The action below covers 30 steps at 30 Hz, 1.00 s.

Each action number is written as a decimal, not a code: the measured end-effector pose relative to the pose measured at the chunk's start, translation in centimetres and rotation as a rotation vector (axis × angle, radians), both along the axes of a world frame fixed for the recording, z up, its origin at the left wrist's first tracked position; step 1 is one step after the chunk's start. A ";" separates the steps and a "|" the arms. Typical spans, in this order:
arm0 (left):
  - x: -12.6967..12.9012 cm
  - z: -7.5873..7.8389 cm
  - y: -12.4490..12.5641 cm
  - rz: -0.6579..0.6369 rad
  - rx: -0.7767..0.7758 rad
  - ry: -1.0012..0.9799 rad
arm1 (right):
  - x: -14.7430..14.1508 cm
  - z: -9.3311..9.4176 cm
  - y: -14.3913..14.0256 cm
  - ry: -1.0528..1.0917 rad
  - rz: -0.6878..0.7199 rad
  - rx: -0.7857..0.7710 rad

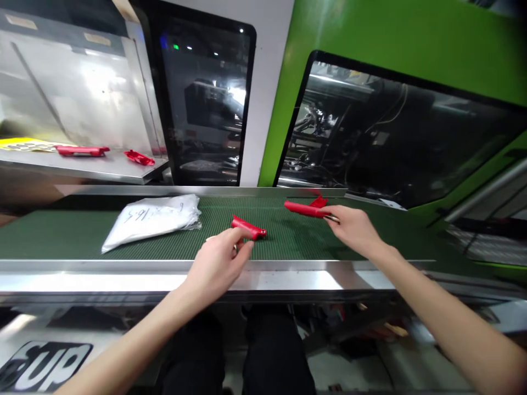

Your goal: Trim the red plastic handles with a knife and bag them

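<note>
My left hand (220, 263) is over the near side of the green ribbed conveyor belt (263, 206), its fingers closed at a small red plastic part (246, 225). That part lies low, at or just above the belt. To the right, my right hand (354, 227) pinches one end of a longer red plastic part (303, 208) and holds it over the belt. Under the right fingertips shows a slim metallic piece (331, 218) whose kind I cannot make out. Behind the held part, a red flap (319, 202) sticks up.
A white plastic bag (152, 216) with handwriting lies on the belt at left. Two more red parts, one long (82, 150) and one short (139, 158), rest on a metal shelf (119, 171). A metal rail (123, 277) edges the belt; a green machine (395, 33) stands behind.
</note>
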<state>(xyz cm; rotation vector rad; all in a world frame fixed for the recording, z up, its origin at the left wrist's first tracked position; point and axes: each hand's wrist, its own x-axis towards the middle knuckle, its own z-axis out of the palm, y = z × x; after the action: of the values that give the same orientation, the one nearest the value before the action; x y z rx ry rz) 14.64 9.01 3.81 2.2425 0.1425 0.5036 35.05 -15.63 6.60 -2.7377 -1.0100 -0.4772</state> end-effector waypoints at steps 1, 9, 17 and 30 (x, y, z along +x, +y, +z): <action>-0.6 0.0 -0.6 0.003 -0.057 -0.010 | -2.1 0.3 0.1 -0.022 0.025 0.068; -7.5 -2.2 -6.6 -0.045 -1.124 -0.192 | -20.7 -2.1 -0.4 0.065 0.476 0.423; -13.8 -5.7 -8.1 0.078 -1.377 -0.187 | -23.4 -5.5 -1.1 0.248 0.630 0.326; -16.9 -4.9 -10.1 0.115 -1.760 0.067 | -23.6 -5.1 3.0 0.355 0.775 0.353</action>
<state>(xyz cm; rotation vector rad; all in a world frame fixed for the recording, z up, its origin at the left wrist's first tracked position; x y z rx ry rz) -2.29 -1.09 -1.07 0.5210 0.5047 0.1592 11.41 -12.63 1.47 -1.8325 -1.5644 -0.0237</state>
